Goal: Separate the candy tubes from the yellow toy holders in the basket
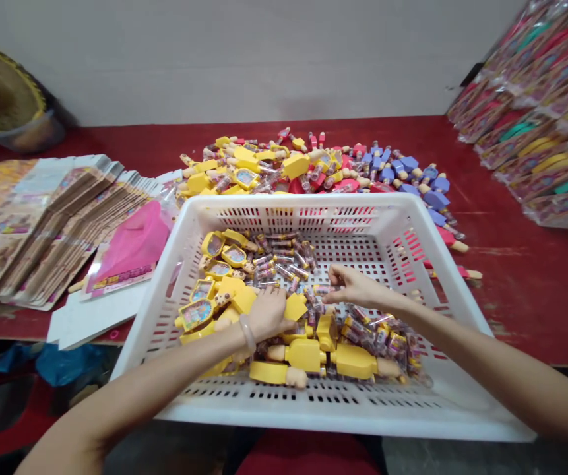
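A white slatted plastic basket (308,415) stands in front of me. Inside, to the left and along the front, lie yellow plastic toy pieces (303,356) with beige knobbed ends, some with a round printed window. Small clear tubes (284,257) with yellow caps and purple labels are heaped in the middle and at the right front. My left hand (268,313), a pale bangle on its wrist, closes over a yellow toy piece (295,307); its fingertips are partly hidden. To the right, my right hand (355,288) has curled fingers pinching at a small clear tube (322,289).
Behind the basket, yellow, red and purple toy pieces (402,168) are piled on the red table (511,277). Stacked printed cards (66,224) and a pink bag (132,241) lie left. Bagged packages (545,119) rise at right; a tub (31,135) stands far left.
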`<state>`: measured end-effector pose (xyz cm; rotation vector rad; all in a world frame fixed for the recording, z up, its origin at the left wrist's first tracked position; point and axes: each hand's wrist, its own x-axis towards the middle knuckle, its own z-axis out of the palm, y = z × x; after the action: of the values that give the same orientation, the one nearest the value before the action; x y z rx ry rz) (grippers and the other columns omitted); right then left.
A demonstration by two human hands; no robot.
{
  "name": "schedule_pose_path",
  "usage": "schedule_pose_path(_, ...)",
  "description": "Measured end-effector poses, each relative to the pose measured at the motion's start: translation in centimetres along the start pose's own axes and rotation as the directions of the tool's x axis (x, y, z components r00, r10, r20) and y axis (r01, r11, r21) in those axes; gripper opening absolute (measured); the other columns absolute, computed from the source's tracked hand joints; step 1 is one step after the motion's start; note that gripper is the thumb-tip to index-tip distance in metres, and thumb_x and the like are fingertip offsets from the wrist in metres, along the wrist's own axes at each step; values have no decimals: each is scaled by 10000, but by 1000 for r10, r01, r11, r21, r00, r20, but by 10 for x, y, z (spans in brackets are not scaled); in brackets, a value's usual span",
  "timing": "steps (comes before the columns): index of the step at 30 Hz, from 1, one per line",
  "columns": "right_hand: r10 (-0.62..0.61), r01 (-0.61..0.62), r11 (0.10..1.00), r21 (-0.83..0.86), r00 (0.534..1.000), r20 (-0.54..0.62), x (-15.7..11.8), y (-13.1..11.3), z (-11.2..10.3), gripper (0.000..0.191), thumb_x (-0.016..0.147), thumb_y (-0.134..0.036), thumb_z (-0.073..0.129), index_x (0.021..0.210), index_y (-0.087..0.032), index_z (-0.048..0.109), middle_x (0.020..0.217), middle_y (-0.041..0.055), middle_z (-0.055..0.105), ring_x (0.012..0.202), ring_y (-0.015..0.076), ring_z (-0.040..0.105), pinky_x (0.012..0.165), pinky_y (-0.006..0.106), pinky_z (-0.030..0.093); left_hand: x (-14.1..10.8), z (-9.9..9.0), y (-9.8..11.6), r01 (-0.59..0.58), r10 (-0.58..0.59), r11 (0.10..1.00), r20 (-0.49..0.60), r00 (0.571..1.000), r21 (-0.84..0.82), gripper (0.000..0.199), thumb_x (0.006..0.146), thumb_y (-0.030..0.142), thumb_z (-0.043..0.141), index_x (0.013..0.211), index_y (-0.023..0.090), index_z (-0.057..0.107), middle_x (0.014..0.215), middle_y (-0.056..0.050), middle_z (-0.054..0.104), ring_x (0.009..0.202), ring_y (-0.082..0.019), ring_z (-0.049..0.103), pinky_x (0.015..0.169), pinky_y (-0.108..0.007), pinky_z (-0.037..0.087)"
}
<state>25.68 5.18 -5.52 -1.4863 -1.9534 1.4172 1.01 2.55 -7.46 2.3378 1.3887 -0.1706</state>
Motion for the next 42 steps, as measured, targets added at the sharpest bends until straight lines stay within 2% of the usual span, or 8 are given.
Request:
schedule_pose_path(7,-184,190,982,-7,956,230,-9,-17,1,274,901,-314,534,1152,-211,576,1108,51,630,965,204,593,804,313,475,-30,-62,-17,-3,150,698,141,979,-716,537,779,457,669,1167,188,413,1022,-50,613,883,-200,598,705,-257,463)
schedule_pose_path(15,-359,455,765,-456,889,284,-31,-31,25,208,902,-263,582,1086,-168,605,859,48,675,710,169,601,624,271,420,-36,-59,-3,89,148,620,228,962,-779,408,805,472,636,1083,176,597,892,-27,633,717,-154,576,609,-227,442)
schedule_pose_path(24,-709,696,403,-595,648,278,-60,-44,37,293,998,-306,393,1056,-64,547,700,63,605,611,177,535,573,317,390,-41,-58,1,594,388,189,615,686,-782,388,746,469,691,910,121,636,613,30,494,350,-24,296,325,-166,196)
schedule_pose_path(27,-691,700,469,-539,671,270,-65,-47,35,266,986,-290,410,1037,-79,564,699,67,612,602,171,525,557,312,381,-46,-59,5,503,360,303,586,726,-809,420,777,515,649,958,136,634,619,30,496,371,-41,322,344,-171,224)
schedule_pose_path(31,-312,346,937,-35,882,353,-58,-40,35,347,959,-426,437,878,-128,594,624,13,545,508,122,453,479,256,336,-55,-61,7,-185,323,705,77,943,-684,394,835,427,622,1146,185,614,982,-82,646,783,-180,606,658,-244,456)
schedule_pose_path(36,-27,-333,852,405,744,667,-38,-27,34,528,895,-635,386,777,-153,566,434,-64,391,317,87,279,329,212,228,-50,-45,1,-474,452,797,-151,879,-375,345,888,287,556,1227,232,581,1209,-99,616,1005,-234,610,844,-296,433)
schedule_pose_path(40,-1,1,1000,-5,997,72,-21,-29,-9,441,947,-555,398,945,-175,621,769,53,647,618,153,584,535,238,435,-32,-42,-15,-252,202,845,-155,967,-471,377,804,375,658,1135,201,610,1011,-69,670,868,-224,622,740,-288,450)
schedule_pose_path(42,-3,-73,937,-342,976,-218,-11,-25,-32,408,978,-481,361,1035,-178,628,933,87,676,794,194,626,652,265,460,-18,-63,-26,-120,11,828,-198,980,-548,351,788,424,659,1035,175,644,896,-59,670,771,-212,609,671,-285,448)
